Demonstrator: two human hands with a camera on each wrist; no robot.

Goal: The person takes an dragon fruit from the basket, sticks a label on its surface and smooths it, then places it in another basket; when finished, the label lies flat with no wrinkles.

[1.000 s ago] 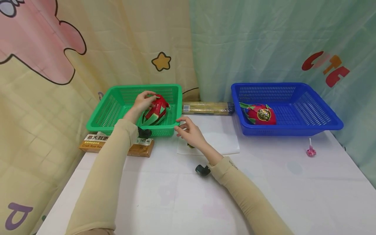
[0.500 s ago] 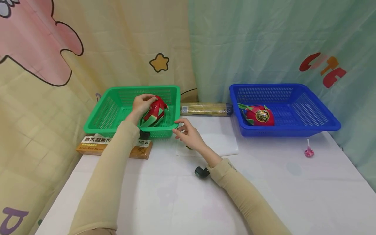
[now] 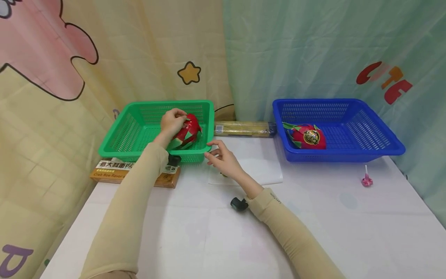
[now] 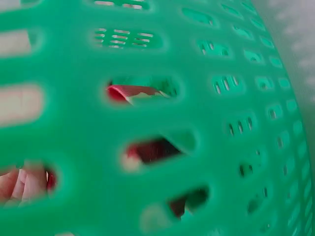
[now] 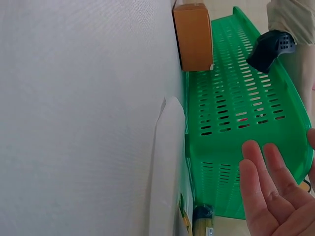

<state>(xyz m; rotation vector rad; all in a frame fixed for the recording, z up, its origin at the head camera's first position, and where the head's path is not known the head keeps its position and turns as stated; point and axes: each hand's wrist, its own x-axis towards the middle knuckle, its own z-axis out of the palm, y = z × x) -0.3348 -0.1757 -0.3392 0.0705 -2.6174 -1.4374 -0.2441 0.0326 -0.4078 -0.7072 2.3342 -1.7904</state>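
Observation:
In the head view my left hand reaches into the green basket and grips the upper left side of a dragon fruit, red with green scales. The left wrist view looks through the basket's slotted wall; parts of the dragon fruit and a few fingers show in the holes. At the basket's front right corner, my right hand has its fingers loosely bent, fingertips right at the rim. The right wrist view shows these fingers overlapping the basket's outer corner.
A blue basket holds another dragon fruit with a black-and-gold label. Between the baskets lie a pack of long dry noodles and a white flat packet. A brown box lies before the green basket; a pink lollipop is at right.
My left hand has shifted slightly, its fingers now further over the dragon fruit, which has tipped a little to the right. The right hand stays at the basket corner.

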